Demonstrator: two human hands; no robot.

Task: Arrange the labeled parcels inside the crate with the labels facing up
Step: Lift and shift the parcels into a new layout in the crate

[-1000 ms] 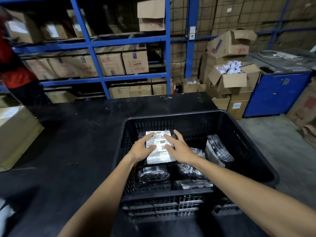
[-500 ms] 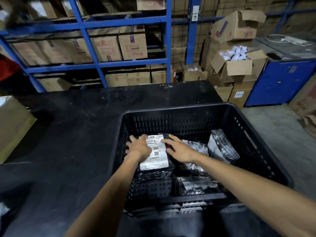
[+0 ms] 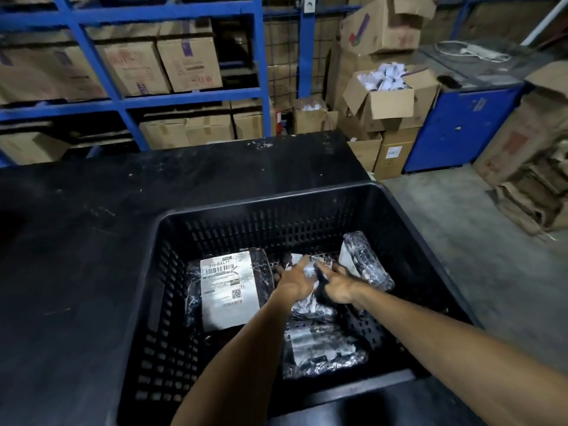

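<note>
Resting on the dark worktop [image 3: 92,241], black crate [image 3: 270,201] contains parcels: label-up parcel [image 3: 229,290] at 9 o'clock, middle parcel [image 3: 310,305] grasped by left hand [image 3: 295,279] and right hand [image 3: 336,285], another parcel [image 3: 365,262] leaning at 2 o'clock.

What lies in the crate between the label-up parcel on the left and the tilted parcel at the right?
In the head view, both hands, left and right, on a middle parcel, inside the crate.

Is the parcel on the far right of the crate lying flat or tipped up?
Tipped up. The far-right parcel leans on its edge against the crate wall, its white face turned sideways rather than up.
</note>
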